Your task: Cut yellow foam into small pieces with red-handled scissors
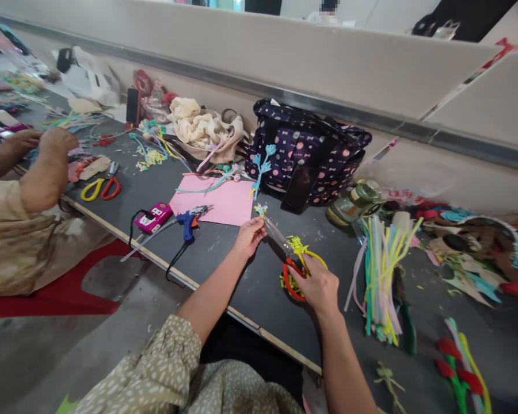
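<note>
My right hand [320, 283] grips scissors [294, 277] with one red and one yellow handle loop. Their blades point up and left toward my left hand. Between the fingertips of my left hand [251, 234] is a small flower piece [261, 210] in pale blue and yellow, close to the blade tips. Yellow clippings [299, 245] lie around the scissors. A blue glue gun [189, 223] rests left of my left hand, partly over a pink sheet [233, 202]. Blue flowers on a stem [263, 165] lean beyond the sheet.
Behind stand a patterned bag [319, 146], a black phone [300, 188] and a jar [354, 201]. Fuzzy stems [382, 276] lie right of my right hand. At left, a person's hands [58, 139] work near other scissors [100, 188]. The table edge [242, 317] runs below my forearms.
</note>
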